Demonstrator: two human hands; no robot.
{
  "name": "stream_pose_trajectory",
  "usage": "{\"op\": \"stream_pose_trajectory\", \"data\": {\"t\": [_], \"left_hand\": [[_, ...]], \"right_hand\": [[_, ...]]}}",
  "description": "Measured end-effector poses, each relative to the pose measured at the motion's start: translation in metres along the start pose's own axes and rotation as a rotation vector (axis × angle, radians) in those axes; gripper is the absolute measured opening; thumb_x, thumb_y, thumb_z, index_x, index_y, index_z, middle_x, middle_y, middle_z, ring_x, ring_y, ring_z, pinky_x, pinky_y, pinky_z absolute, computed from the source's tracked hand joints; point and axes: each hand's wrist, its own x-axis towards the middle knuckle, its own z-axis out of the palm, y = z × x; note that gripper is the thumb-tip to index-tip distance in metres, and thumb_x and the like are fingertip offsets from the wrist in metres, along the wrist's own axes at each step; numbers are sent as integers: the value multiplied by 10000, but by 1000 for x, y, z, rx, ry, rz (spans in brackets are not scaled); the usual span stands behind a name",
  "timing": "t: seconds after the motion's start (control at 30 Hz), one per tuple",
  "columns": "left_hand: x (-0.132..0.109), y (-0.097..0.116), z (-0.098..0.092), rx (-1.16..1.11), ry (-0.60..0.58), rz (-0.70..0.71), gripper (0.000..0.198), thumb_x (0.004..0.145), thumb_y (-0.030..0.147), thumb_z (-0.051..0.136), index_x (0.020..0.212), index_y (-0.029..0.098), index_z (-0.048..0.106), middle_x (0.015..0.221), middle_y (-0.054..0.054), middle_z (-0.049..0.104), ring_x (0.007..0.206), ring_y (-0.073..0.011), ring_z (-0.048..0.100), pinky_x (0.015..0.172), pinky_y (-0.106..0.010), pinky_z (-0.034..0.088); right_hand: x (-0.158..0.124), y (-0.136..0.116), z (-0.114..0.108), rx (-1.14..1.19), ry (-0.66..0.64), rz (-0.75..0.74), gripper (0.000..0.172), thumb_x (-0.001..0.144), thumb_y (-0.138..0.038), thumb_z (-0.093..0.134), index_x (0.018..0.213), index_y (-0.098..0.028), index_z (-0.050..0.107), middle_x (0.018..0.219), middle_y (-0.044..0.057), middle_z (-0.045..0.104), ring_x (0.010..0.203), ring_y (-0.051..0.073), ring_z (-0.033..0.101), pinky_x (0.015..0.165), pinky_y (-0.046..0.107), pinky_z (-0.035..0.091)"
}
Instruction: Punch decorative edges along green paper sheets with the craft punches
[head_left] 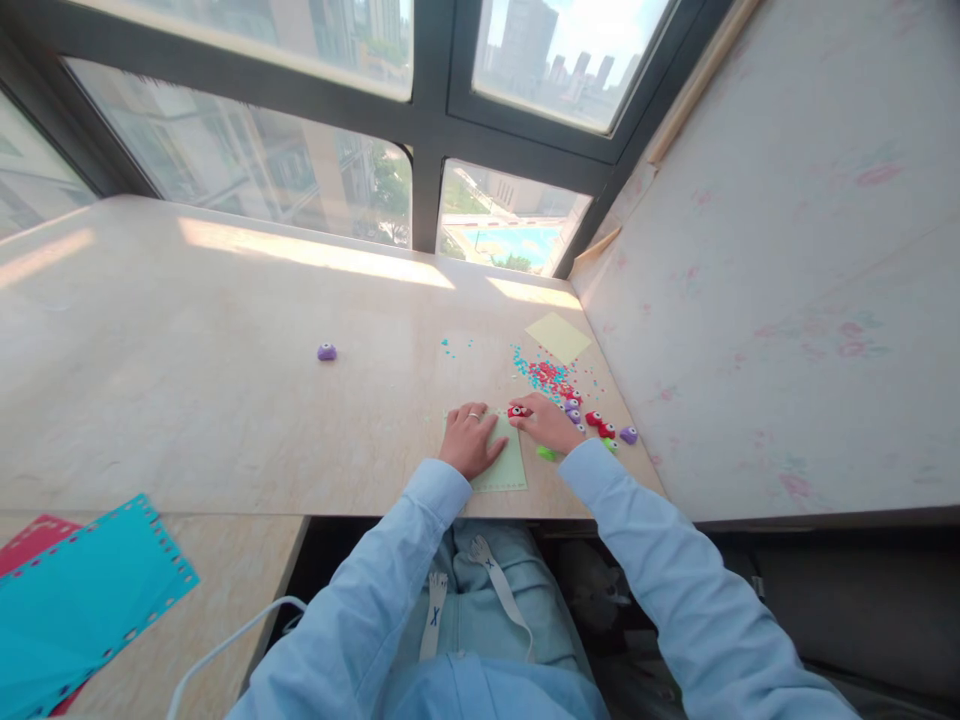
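A pale green sheet of paper (506,465) lies on the sill, with small holes along its lower edge. My left hand (471,440), a ring on one finger, rests on the sheet with its fingers spread. At the sheet's upper right corner, my right hand (551,422) grips a small red craft punch (517,411) with an eye-like design. Whether the paper sits inside the punch's slot, I cannot tell. Close to my right hand are red punches (606,430), purple punches (628,435) and a green punch (546,453).
Red and blue paper bits (551,376) are scattered beyond my right hand, near a pale yellow sheet (559,338). A lone purple punch (326,352) stands to the left. Blue punched sheets (90,590) lie at lower left by a white cable (225,640). The wall (787,300) bounds the right side.
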Motion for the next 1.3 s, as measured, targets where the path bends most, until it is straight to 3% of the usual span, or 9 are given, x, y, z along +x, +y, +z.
{"op": "stream_pose_trajectory", "data": {"t": [0.23, 0.8, 1.13, 1.3], "left_hand": [[0, 0, 0, 4, 0, -2, 348, 858, 446, 616, 1106, 203, 640, 1248, -137, 592, 1185, -307, 494, 979, -465, 376], [-1, 2, -2, -31, -10, -22, 355, 861, 434, 611, 1133, 207, 617, 1259, -138, 582, 1203, -304, 478, 996, -471, 360], [1, 0, -2, -98, 40, -49, 467, 899, 435, 564, 1270, 152, 539, 1265, -142, 584, 1206, -281, 491, 1003, -429, 372], [9, 3, -10, -138, 18, -71, 419, 916, 408, 555, 1265, 176, 555, 1251, -137, 618, 1213, -279, 508, 987, -441, 389]], "right_hand": [[0, 1, 1, -66, 15, -59, 270, 826, -104, 620, 1075, -171, 698, 1036, 96, 676, 1037, 207, 597, 952, 321, 429], [-1, 2, 5, -131, 38, -134, 281, 863, -99, 583, 1123, -177, 658, 1070, 116, 660, 1049, 231, 567, 965, 361, 411], [-8, 2, 4, 37, 109, -150, 296, 869, -102, 533, 1132, -188, 639, 1098, 87, 626, 1040, 191, 586, 958, 331, 462], [-8, 1, 7, 283, 141, -197, 237, 851, -131, 550, 1049, -203, 661, 1054, 83, 621, 1015, 203, 594, 885, 359, 521]]}}
